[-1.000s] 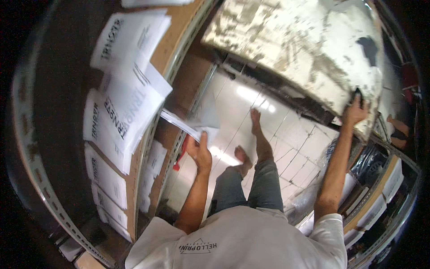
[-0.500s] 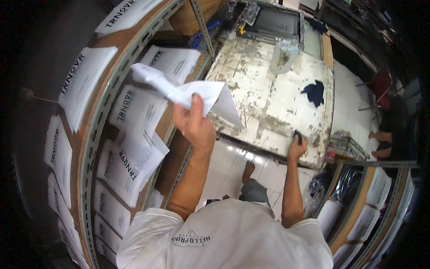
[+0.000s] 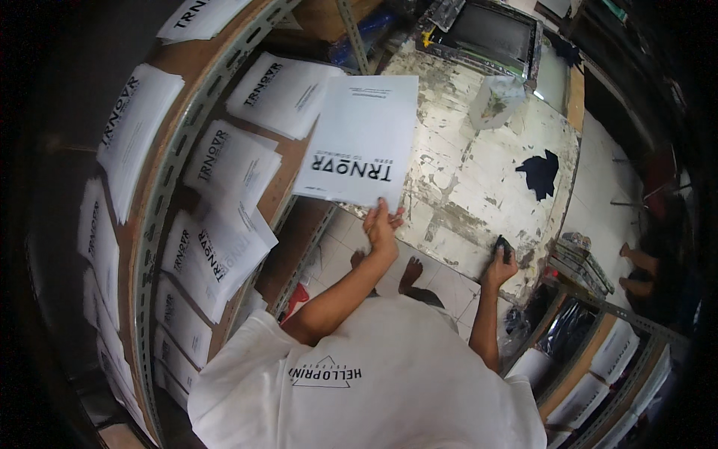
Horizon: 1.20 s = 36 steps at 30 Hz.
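My left hand (image 3: 383, 233) pinches the lower edge of a flat white sheet (image 3: 360, 123) with dark print, held up between the shelf and the table. Whether it is paper or thin plastic, I cannot tell. Over the near right part of the paint-worn white table (image 3: 441, 176), my right hand (image 3: 499, 271) is closed around a small black object (image 3: 505, 245), its kind unclear. Farther back on the table lie a dark cloth scrap (image 3: 544, 173) and a crumpled clear plastic bag (image 3: 496, 101).
Left of me, a metal-framed shelf (image 3: 159, 172) carries several stacks of similar printed sheets (image 3: 280, 86). A framed printing screen (image 3: 490, 34) rests at the table's far end. Another shelf (image 3: 557, 367) stands at lower right, and a person's feet (image 3: 637, 271) show beyond the table.
The white sheet, folded over and curled half a second ago, now hangs flat with its print showing. My left hand has moved right and down to its lower edge. The right hand keeps its black object.
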### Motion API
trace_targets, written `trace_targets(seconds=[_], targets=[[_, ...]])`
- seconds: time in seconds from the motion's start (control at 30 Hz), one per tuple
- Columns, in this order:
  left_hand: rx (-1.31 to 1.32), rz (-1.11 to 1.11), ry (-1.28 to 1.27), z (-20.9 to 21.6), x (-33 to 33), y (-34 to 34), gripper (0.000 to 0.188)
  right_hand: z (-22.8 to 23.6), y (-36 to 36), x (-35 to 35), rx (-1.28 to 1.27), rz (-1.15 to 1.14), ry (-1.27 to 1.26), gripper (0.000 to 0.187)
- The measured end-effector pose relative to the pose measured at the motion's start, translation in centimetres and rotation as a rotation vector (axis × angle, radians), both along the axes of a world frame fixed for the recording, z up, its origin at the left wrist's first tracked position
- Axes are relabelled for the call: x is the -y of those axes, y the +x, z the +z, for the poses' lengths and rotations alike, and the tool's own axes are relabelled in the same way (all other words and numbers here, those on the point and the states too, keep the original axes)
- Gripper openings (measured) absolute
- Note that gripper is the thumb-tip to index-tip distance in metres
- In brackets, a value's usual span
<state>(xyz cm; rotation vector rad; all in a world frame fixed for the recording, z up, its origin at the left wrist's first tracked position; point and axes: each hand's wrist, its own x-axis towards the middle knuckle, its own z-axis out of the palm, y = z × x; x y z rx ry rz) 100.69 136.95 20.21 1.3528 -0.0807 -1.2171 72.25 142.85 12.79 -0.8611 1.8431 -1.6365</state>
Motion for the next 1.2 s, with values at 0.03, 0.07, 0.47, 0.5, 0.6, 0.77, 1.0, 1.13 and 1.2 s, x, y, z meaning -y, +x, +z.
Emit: trace_targets(seconds=[0.03,0.07,0.47,0.5,0.6,0.77,1.0,1.13,1.2], targets=[[-0.037,-0.038,0.028,-0.9,0.3,-0.4,0.040,0.0,0.5,0.3,-0.016,0.023,0.017,0.012],[-0.082,-0.103,0.045,-0.7,0.9,-0.9,0.041,0.1,0.5,0.6,-0.039,0.033,0.009,0.012],[1.380,-0.824,-0.429,-1.0,2.7,12.6,0.042,3.1,3.4,1.7,-0.235,0.056,0.065,0.020],[1.440,-0.868,-0.411,-1.3,3.0,13.6,0.044,3.1,4.0,2.1,-0.248,0.086,0.052,0.020],[1.553,-0.995,-0.414,-3.3,3.2,15.1,0.044,3.7,6.8,3.5,-0.347,0.191,-0.034,0.023],[1.380,-1.049,-0.459,-3.5,2.9,15.4,0.035,6.6,11.8,5.1,-0.536,0.271,-0.080,0.025],[1.355,-1.082,-0.537,-4.0,3.9,15.5,0.047,6.8,16.2,6.0,-0.688,0.273,0.010,0.019],[1.417,-1.077,-0.518,-4.2,3.9,15.2,0.057,7.9,21.0,6.8,-0.737,0.376,0.052,0.017],[1.418,-1.099,-0.511,-4.5,4.2,15.3,0.061,7.5,23.2,7.0,-0.758,0.458,0.078,0.017]])
